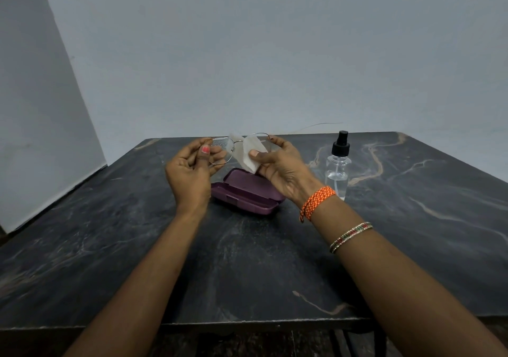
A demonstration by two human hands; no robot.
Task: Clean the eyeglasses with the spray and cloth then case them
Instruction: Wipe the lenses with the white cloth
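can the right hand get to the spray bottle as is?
Probably not at once: the right hand is shut on the cloth over a lens of the eyeglasses. The spray bottle stands just right of it, path unobstructed.

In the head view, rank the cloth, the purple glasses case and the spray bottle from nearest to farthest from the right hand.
1. White cloth: pinched in the right hand over one lens.
2. Purple glasses case: open, just below the hand.
3. Spray bottle: upright, off to the right.
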